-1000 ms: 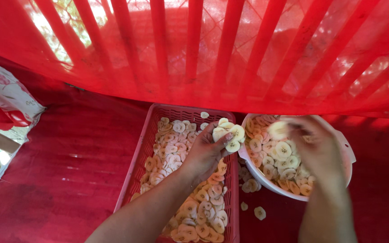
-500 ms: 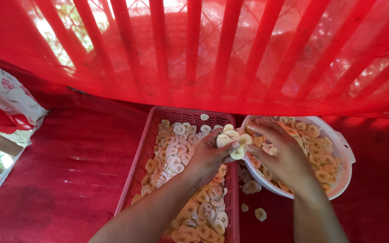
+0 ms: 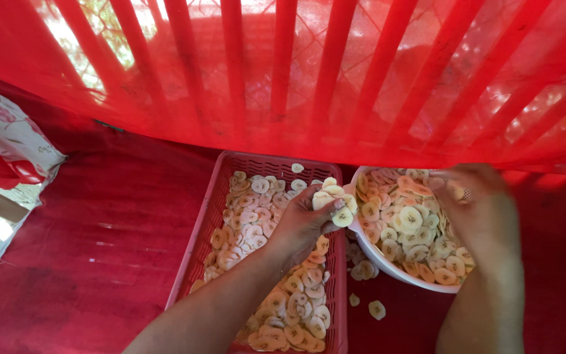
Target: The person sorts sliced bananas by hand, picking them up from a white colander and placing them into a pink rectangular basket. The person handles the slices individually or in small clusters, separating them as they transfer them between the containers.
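My left hand (image 3: 304,226) is closed around a small stack of pale round fruit slices (image 3: 335,200), held over the right edge of a pink slotted tray (image 3: 204,223) that is lined with several such slices (image 3: 250,219). To its right my right hand (image 3: 479,203) reaches into a white bowl (image 3: 388,267) full of slices (image 3: 411,223); its fingers curl among them at the bowl's far side, and I cannot tell whether they hold any.
A few loose slices (image 3: 365,288) lie on the red cloth (image 3: 99,262) between tray and bowl. A red barred screen with netting (image 3: 309,72) hangs just behind. A floral cloth (image 3: 4,137) sits at the far left.
My right hand moved from beside my left hand back into the bowl's far right side. My left hand stayed over the tray with its stack of slices.
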